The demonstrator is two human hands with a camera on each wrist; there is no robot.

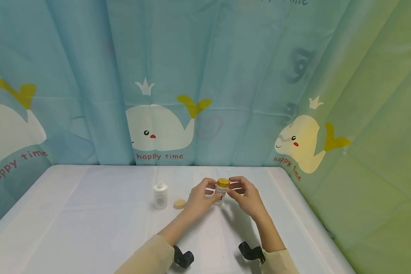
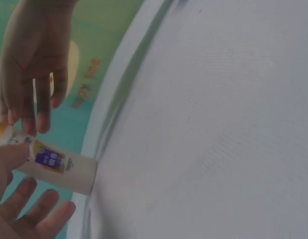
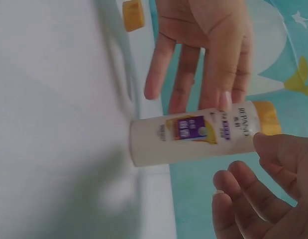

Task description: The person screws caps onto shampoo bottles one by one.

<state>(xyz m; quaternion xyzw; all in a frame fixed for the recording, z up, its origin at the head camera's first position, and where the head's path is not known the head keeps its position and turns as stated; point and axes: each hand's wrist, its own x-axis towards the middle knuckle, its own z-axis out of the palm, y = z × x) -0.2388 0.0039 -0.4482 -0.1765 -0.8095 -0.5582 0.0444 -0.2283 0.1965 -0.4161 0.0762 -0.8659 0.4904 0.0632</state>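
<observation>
A white bottle with a gold cap and a purple-and-yellow label stands slightly tilted over the table. My left hand holds it from the left, thumb across the front and fingers behind. On the other side, my right hand has its thumb and forefinger right at the cap and upper bottle, with the other fingers loosely bent and apart. The right wrist view shows that thumb overlapping the lower edge of the gold cap; the forefinger's tip is hidden behind it.
Left of the hands stands a second white bottle without a cap, its narrow neck bare. A loose gold cap lies between that bottle and my left forearm. The white-covered table ends at blue and green whale-print curtains.
</observation>
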